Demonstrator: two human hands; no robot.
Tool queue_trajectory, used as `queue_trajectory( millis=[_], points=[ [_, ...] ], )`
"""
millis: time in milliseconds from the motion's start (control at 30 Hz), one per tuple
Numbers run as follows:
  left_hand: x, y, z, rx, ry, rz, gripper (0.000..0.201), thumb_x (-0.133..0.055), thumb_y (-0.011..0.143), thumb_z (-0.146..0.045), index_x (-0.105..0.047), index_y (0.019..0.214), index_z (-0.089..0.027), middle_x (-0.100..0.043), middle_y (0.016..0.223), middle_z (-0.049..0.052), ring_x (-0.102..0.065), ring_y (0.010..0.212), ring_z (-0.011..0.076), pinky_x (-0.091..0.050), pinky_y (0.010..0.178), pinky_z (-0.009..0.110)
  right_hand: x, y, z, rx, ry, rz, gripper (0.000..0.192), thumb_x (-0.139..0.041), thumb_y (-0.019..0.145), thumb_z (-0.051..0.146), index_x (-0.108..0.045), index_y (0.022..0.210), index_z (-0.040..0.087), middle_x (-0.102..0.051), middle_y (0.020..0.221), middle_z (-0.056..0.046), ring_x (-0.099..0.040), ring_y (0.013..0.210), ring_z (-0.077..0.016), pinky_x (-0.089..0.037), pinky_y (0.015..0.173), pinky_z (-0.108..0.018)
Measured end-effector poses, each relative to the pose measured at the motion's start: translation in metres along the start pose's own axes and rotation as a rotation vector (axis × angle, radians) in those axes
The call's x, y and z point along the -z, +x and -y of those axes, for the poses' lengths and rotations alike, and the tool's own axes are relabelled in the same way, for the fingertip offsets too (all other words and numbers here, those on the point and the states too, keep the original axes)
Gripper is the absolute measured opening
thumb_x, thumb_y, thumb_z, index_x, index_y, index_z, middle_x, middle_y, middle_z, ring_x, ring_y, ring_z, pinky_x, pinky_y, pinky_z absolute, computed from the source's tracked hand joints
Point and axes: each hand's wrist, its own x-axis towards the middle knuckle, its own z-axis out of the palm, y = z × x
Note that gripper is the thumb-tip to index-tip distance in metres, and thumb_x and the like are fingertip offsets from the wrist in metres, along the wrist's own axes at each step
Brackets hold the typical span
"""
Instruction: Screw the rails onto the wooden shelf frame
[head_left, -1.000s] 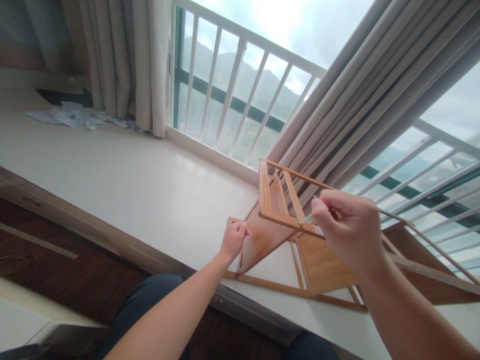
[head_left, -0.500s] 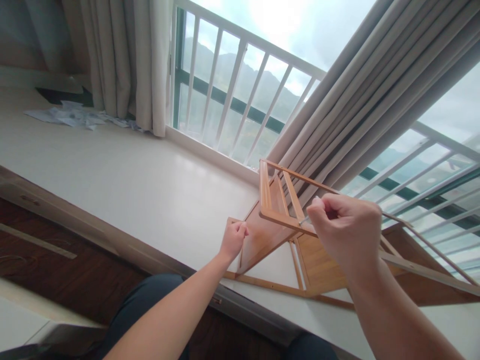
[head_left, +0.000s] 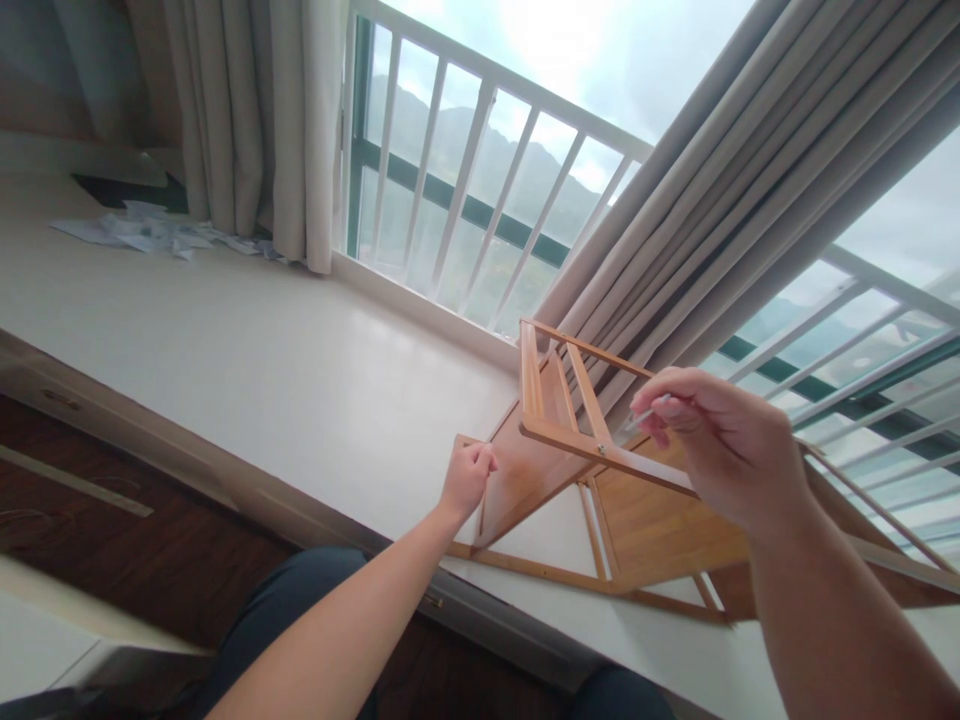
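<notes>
Left hand (head_left: 466, 478) closed on corner of wooden rack (head_left: 559, 432) at frame centre; right hand (head_left: 720, 445) fingers pinching small metal tool (head_left: 646, 411) just above rack, white bench (head_left: 247, 370) beneath

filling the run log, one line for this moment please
left hand: grips wooden rack corner | right hand: pinches small metal tool, off rack | rack: on white ledge

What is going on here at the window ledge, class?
A person is working on a bamboo rack that lies on the white window ledge. The left hand is closed on the rack's near corner. The right hand pinches a small thin metal tool between its fingertips, held just above the rack's upper rail, not touching it. Torn paper scraps lie far off by the curtain.
</notes>
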Motion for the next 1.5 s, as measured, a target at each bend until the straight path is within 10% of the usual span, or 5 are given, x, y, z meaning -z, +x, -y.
queue_trajectory(
  millis=[1500],
  points=[
    [-0.002,0.001,0.006,0.004,0.01,0.0,0.046,-0.043,0.091,-0.051,-0.055,0.057,-0.023,-0.057,0.057,0.0,-0.058,0.062,0.0179,-0.044,0.066,0.032,-0.003,0.003,-0.007,-0.03,0.078,0.214,0.021,-0.06,0.105,0.033,-0.076,0.094,0.024,-0.075,0.086,-0.004,-0.07,0.078,-0.0188,-0.054,0.072,-0.031]
  ],
)
